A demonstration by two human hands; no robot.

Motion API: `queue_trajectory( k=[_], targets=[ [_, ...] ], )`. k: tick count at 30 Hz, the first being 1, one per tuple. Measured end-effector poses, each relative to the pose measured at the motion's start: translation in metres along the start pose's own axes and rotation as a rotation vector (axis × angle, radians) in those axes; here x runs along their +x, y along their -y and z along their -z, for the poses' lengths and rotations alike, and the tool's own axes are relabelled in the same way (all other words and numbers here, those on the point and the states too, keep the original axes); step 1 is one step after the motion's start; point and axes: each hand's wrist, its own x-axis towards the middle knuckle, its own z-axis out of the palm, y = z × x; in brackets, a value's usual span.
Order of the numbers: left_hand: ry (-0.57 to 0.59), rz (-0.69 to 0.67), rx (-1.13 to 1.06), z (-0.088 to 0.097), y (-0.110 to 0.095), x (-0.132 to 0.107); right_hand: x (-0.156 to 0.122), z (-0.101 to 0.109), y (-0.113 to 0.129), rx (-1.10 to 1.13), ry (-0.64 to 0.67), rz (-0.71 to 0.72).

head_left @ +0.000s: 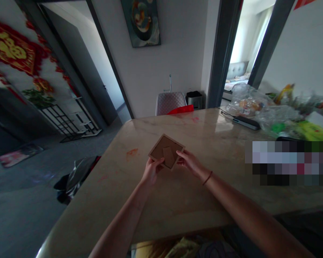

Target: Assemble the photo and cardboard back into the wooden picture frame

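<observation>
A small brown picture frame (pixel 157 150) is held up over the table, its back with a stand flap turned toward me. My left hand (pixel 151 170) grips its lower left edge, thumb pressed on the back board. On the right edge, my right hand (pixel 188 160) pinches the frame between thumb and fingers. The fingers behind the frame are partly hidden, and so is its front side.
The marble-look table (pixel 140 211) spreads beneath my arms. Plastic bags (pixel 277 116) and a dark elongated device (pixel 246 122) with a cord lie at the back right. A quilted chair (pixel 170 101) stands beyond the far edge.
</observation>
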Motion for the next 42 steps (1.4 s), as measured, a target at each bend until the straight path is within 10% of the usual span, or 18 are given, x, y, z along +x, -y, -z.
queue_trajectory(
  k=[42],
  targets=[
    [0.402,0.113,0.244,0.007,0.002,-0.001,0.007,0.021,0.018,-0.88,-0.33,0.62]
  ],
)
